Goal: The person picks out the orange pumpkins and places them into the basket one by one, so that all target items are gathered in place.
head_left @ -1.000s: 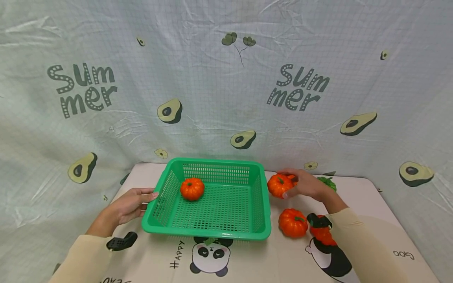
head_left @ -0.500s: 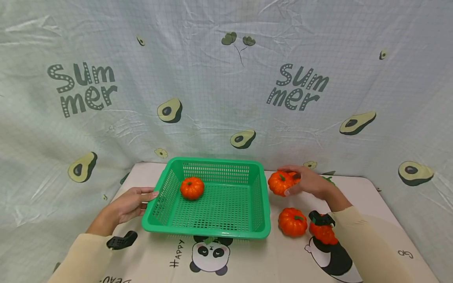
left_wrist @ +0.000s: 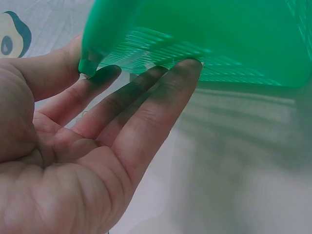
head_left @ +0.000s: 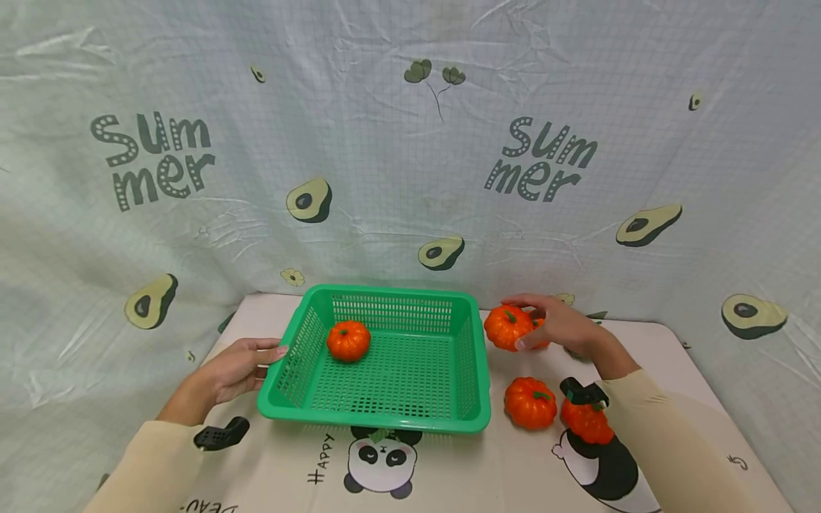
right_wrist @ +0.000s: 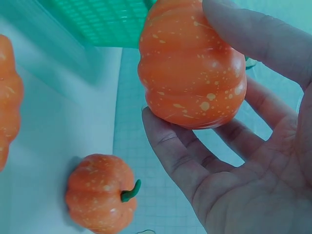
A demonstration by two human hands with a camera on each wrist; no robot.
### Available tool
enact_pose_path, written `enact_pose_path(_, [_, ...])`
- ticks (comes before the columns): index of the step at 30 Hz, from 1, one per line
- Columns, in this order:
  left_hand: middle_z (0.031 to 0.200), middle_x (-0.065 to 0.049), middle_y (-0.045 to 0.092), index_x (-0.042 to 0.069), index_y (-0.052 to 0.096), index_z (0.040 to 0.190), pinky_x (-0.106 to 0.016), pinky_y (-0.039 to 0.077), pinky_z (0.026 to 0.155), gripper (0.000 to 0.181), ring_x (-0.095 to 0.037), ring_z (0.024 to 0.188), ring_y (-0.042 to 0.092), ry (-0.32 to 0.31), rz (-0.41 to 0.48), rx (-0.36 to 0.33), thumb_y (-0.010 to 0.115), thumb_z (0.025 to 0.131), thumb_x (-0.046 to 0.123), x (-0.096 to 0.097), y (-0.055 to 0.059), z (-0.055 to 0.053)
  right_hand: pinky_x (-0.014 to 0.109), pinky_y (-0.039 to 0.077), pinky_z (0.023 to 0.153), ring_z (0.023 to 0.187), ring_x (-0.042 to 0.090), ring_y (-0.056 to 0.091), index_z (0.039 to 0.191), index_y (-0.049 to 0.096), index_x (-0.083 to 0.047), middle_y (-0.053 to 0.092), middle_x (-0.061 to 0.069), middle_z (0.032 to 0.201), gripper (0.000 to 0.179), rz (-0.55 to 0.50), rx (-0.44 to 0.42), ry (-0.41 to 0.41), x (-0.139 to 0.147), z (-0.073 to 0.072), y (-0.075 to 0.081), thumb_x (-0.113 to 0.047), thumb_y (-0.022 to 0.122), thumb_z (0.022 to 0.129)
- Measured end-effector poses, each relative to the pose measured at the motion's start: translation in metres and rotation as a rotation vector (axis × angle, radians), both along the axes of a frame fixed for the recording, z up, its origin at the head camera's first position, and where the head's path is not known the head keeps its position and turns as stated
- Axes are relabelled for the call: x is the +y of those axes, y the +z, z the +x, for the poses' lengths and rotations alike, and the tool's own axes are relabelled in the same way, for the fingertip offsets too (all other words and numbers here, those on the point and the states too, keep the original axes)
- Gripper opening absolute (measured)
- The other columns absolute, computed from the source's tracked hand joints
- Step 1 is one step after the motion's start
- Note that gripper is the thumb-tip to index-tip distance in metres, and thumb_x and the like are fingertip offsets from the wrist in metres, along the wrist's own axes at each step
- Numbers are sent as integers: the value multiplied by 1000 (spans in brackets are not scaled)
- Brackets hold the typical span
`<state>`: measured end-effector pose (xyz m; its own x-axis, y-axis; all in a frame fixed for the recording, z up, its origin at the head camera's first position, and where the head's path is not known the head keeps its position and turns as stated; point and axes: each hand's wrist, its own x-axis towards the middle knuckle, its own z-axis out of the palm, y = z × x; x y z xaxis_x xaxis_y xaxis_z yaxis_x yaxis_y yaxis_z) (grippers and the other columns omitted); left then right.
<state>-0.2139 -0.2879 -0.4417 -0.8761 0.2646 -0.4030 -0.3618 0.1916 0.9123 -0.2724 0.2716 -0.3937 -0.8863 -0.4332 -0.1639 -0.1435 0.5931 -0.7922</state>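
My left hand (head_left: 240, 370) holds the left rim of a green plastic basket (head_left: 385, 426), thumb on the rim and fingers against the outer wall (left_wrist: 161, 48). Inside, toward the left, sits one orange toy pumpkin (head_left: 348, 341). Just right of the basket, my right hand (head_left: 564, 329) grips another orange pumpkin (head_left: 507, 326) between thumb and fingertips. In the right wrist view this yellow-speckled pumpkin (right_wrist: 192, 68) is raised off the table, close to the basket wall (right_wrist: 105, 22).
A pumpkin (head_left: 541, 340) stands partly hidden behind my right hand. Two more pumpkins lie nearer, one (head_left: 530, 403) beside the basket's right side, the other (head_left: 588, 425) partly under my right wrist strap. A printed cloth curtain (head_left: 398, 157) hangs behind the table (head_left: 487, 470).
My right hand has risen slightly with the pumpkin, uncovering more of the pumpkin behind it. The left hand and the basket have stayed in place.
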Motion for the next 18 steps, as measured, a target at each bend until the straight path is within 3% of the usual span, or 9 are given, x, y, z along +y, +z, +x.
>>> enact_pose_path(8, [107,2,76,-12,33,156,-38,64,85,65,-15,96,76,4,0,0,58,109,25,1,1,1,41,57,94,128,40,54,153,52,-11,53,22,151,79,7,9,19,-5,1,4,-16,82,80])
enact_pose_path(18, [108,0,76,-12,32,157,-39,64,86,66,-16,97,76,6,-1,2,58,109,25,2,1,2,45,57,97,130,40,53,152,53,-14,52,19,152,79,47,9,14,-13,0,8,-22,82,79])
